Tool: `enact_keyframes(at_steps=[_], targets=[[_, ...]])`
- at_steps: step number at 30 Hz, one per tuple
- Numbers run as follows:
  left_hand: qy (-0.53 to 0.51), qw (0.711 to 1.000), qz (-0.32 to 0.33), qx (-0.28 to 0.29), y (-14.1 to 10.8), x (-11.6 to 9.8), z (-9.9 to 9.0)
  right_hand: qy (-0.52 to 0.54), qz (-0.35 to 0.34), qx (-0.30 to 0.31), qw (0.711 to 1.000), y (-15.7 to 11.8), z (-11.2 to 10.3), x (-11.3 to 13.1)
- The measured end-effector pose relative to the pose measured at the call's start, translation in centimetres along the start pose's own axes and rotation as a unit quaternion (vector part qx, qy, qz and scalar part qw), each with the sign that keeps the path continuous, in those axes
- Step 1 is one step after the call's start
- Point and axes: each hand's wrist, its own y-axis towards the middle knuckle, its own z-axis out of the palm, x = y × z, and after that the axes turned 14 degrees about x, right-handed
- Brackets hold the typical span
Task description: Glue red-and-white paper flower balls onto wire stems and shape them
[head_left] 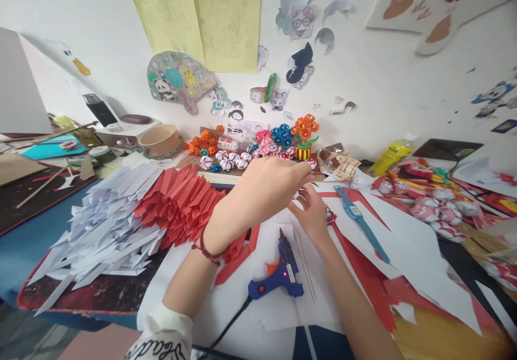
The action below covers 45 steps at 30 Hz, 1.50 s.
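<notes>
One left hand (262, 185), one right hand (313, 209), close together past a blue glue gun (278, 283)

Nearest: white sleeve (165, 330) with dark lettering on the left forearm; black cord (230, 322) running up to the glue gun. Gun lies on white paper, nozzle pointing away, red light lit, just short of the hands. Thin rods (305, 266) beside it, to the right. Dark red bracelet (208, 249) on the left wrist.

Left hand crosses rightward, its back hiding most of its fingers; right fingers curl up toward them. Cannot tell whether either set is clamped on anything. Small red-and-white piece (330, 216) just right of the right hand.

Left side: heaped white strips (109, 225), then folded red strips (181, 204). Right: long blue tool (361, 223) on paper.

Farther: white-and-red paper balls (232, 161), orange flowers (305, 128) over a striped pot (304, 152), yellow bottle (391, 155) to their right.

Farthest: wall (351, 64), yellow drawing sheets (230, 26), panda fan (180, 77).
</notes>
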Motion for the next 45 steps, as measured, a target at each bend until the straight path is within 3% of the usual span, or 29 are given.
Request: enact_keyframes(at_steps=[27, 45], targets=[[0.002, 1.0, -0.011, 0.029, -0.25, -0.4, -0.48, -0.01, -0.02, 0.01, 1.0, -0.07, 0.19, -0.3], [0.003, 1.0, -0.002, 0.011, -0.45, -0.24, -0.4, -0.007, -0.021, 0.014, 1.0, -0.16, 0.23, 0.1]])
